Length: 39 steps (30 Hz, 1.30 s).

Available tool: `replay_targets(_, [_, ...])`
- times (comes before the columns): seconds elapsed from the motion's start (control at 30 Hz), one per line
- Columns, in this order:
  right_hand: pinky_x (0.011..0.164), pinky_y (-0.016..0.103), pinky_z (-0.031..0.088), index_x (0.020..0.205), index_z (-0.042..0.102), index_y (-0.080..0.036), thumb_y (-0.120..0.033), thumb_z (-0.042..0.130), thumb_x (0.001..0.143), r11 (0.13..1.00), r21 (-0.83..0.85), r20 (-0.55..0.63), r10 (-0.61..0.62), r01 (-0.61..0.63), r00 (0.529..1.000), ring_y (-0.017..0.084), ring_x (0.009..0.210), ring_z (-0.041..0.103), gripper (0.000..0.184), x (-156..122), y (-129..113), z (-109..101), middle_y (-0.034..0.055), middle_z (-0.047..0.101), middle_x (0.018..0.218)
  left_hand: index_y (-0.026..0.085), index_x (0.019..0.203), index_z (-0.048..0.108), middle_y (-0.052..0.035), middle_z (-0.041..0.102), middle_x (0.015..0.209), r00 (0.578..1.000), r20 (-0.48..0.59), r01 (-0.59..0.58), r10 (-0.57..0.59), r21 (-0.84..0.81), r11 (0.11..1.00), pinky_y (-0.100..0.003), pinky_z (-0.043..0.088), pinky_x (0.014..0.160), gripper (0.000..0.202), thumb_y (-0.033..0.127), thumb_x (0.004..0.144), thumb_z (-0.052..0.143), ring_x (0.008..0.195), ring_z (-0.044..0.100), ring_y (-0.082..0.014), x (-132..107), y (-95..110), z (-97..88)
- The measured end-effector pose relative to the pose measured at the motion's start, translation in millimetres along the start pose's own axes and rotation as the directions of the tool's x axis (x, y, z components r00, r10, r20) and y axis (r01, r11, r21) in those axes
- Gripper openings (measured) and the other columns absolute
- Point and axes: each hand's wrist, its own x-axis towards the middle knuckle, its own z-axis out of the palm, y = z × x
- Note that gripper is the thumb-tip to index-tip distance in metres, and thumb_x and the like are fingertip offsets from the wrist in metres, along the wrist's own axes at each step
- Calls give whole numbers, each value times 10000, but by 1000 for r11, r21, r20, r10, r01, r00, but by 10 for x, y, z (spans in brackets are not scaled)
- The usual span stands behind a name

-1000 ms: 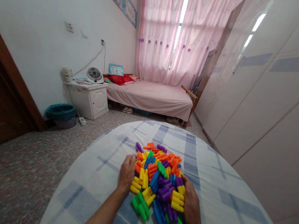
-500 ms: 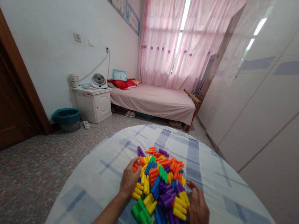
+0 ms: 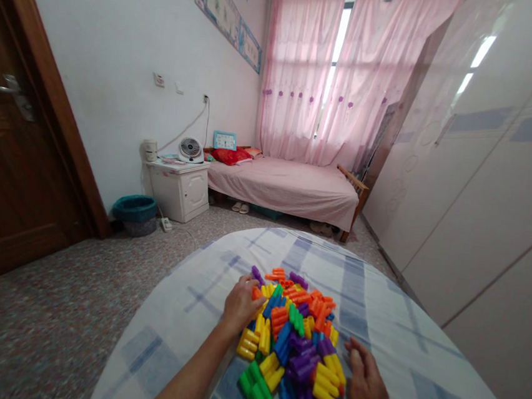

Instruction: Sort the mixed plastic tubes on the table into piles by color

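Observation:
A heap of coloured plastic blocks [image 3: 294, 340], orange, yellow, blue, purple and green, lies on a round table under a white cloth with blue checks [image 3: 187, 336]. My left hand [image 3: 241, 305] rests on the heap's left edge, its fingers curled down over orange and yellow blocks; whether it grips one is hidden. My right hand [image 3: 367, 388] lies just right of the heap, fingers loosely spread and touching the yellow blocks at the edge, holding nothing.
Beyond the table lie a speckled floor, a pink bed [image 3: 290, 186], a white bedside cabinet [image 3: 180, 188] with a small fan, and a teal basin [image 3: 134, 209]. A brown door [image 3: 10, 162] stands at left; white wardrobes [image 3: 484, 183] line the right wall.
The camera has tilted up and to the left. My right hand has drawn back from the heap to its right edge. My left hand has slid a little farther along the heap's left side.

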Motion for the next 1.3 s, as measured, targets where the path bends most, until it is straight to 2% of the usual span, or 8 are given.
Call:
replay_targets(0.1, [920, 374, 396, 1091, 604, -246, -571, 374, 788, 1000, -17, 8, 0, 0, 1000, 263, 1078, 553, 501, 27, 40, -7, 45, 634, 1162, 205, 1021, 637, -56, 630, 988, 996, 88, 2, -16, 159, 987, -298, 426, 864, 308, 267, 723, 587, 971, 570, -207, 18, 16, 57])
replay_targets(0.17, [890, 372, 415, 1079, 614, -239, -574, 384, 770, 1000, -29, 8, -4, 4, 1000, 270, 1049, 570, 510, 42, 48, -16, 51, 644, 1143, 215, 1041, 624, -42, 636, 962, 996, 84, -1, -12, 154, 988, -280, 423, 856, 308, 267, 743, 568, 958, 570, -194, 7, -10, 69])
replay_targets(0.3, [818, 362, 448, 1064, 627, -241, -575, 399, 751, 997, -73, 16, -3, 4, 1000, 275, 987, 598, 512, 29, -15, -34, 51, 663, 1102, 211, 1114, 578, -48, 618, 1042, 997, -25, -67, 71, 109, 992, -278, 420, 892, 343, 207, 778, 507, 994, 556, -182, 10, -144, -14])
replay_targets(0.43, [751, 341, 470, 1061, 626, -253, -573, 387, 766, 994, -110, 34, -20, 24, 999, 257, 901, 624, 497, -11, -95, -40, 43, 682, 1040, 192, 1114, 582, -92, 585, 1147, 974, -139, -137, 179, 269, 953, -359, 401, 959, 375, 99, 770, 465, 1091, 502, -229, 101, -348, -125])
replay_targets(0.7, [739, 341, 475, 1062, 630, -260, -578, 389, 771, 988, -147, 65, -27, 37, 998, 252, 865, 633, 494, -3, -94, -30, 43, 692, 998, 232, 1120, 589, -89, 529, 1277, 950, -98, -252, 298, 328, 911, -437, 359, 1029, 318, 181, 840, 448, 1227, 444, -257, 168, -614, 1])
replay_targets(0.9, [758, 342, 476, 1057, 638, -258, -580, 402, 764, 990, -134, 65, -46, 54, 997, 256, 894, 631, 495, -4, -97, -23, 49, 689, 1028, 223, 941, 654, -96, 553, 1267, 960, -43, -241, 276, 374, 895, -527, 303, 1037, 232, 138, 799, 491, 1255, 423, -303, 182, -579, -14])
replay_targets(1.1, [790, 336, 471, 1054, 634, -260, -590, 416, 752, 994, -101, 89, -43, 52, 995, 250, 933, 622, 497, -2, -74, -22, 44, 677, 1064, 214, 1142, 589, -120, 431, 1390, 937, -166, -238, 306, 335, 912, -493, 279, 1073, 386, 104, 796, 457, 1300, 369, -274, 243, -472, -5])
replay_targets(1.3, [783, 330, 475, 1039, 639, -258, -564, 425, 768, 991, -97, 98, -83, 92, 992, 241, 893, 629, 461, 5, -64, -12, 37, 690, 1017, 206, 1124, 599, -99, 458, 1362, 941, -10, -332, 337, 151, 931, -425, 339, 1063, 332, 183, 810, 495, 1289, 381, -244, 423, -222, 98])
